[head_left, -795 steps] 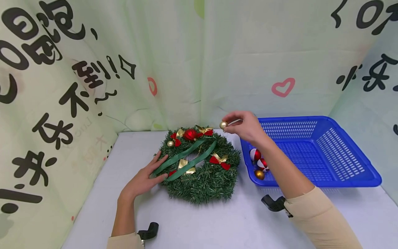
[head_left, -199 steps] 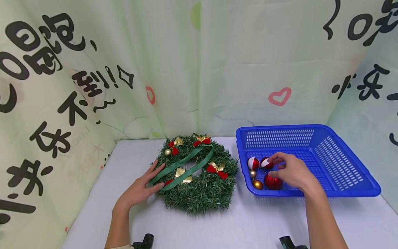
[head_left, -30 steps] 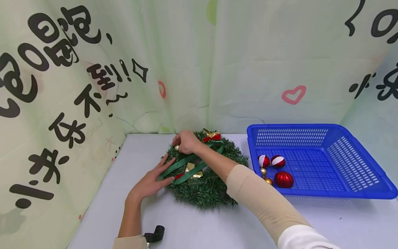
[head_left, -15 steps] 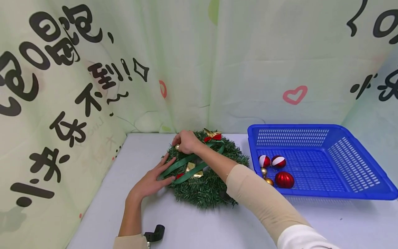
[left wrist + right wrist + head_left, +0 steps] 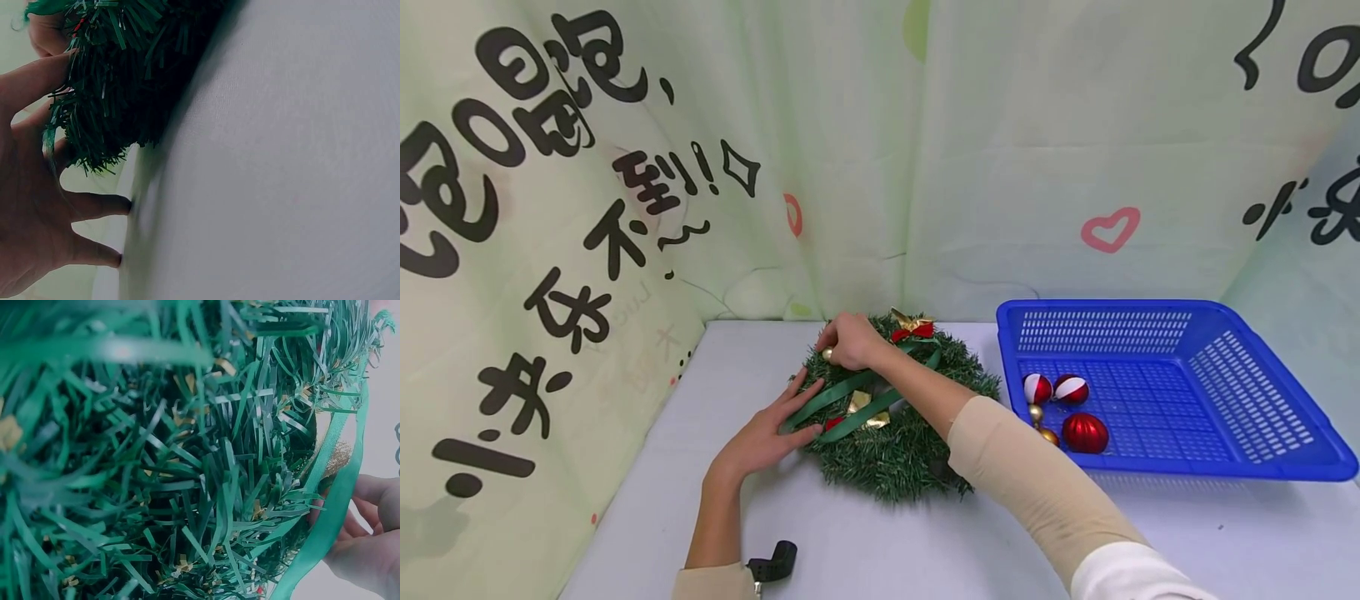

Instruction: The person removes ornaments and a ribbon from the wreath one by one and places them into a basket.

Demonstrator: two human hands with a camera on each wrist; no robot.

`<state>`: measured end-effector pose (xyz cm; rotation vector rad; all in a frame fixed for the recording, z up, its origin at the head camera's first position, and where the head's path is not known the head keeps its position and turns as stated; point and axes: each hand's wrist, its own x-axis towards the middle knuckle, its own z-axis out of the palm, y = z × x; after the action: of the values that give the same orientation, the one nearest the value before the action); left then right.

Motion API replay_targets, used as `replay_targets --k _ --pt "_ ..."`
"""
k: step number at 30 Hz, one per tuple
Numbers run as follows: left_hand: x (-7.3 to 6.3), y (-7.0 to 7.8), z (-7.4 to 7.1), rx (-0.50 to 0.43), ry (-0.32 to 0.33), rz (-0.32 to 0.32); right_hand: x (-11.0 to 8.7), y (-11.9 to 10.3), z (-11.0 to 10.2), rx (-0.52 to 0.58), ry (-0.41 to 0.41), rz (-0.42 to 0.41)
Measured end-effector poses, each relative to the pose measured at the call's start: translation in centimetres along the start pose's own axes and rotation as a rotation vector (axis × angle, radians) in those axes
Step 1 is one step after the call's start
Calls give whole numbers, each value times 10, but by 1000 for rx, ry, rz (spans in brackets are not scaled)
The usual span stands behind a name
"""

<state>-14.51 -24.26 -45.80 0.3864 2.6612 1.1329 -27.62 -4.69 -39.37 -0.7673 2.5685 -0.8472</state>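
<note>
A green wreath (image 5: 891,467) lies on the table with a green ribbon (image 5: 850,427) looped across it. My left hand (image 5: 767,437) rests on its left side, fingers spread over the greenery and the ribbon ends. At the upper left of the wreath, my right hand (image 5: 853,342) has curled fingers and pinches a small gold ball ornament (image 5: 827,355). Its fingertips are partly hidden. A red and gold bow (image 5: 913,327) sits at the top of the wreath, and a gold bow (image 5: 859,403) shows between the ribbon strands. The right forearm covers part of the wreath's right side.
At the right stands a blue basket (image 5: 1225,417). In it are two red-and-white balls (image 5: 1071,389), two gold balls (image 5: 1036,415) and a large red ball (image 5: 1086,433). A patterned curtain (image 5: 985,167) hangs behind the table (image 5: 865,550).
Over the last second both hands hold almost still. Since the 6.6-second-old view, the right hand has moved from the basket to the wreath's upper left.
</note>
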Motion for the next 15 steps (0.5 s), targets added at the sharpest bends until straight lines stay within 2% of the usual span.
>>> replay_targets --k 15 --pt "0 -1 0 -11 -4 5 -6 -3 -3 12 23 2"
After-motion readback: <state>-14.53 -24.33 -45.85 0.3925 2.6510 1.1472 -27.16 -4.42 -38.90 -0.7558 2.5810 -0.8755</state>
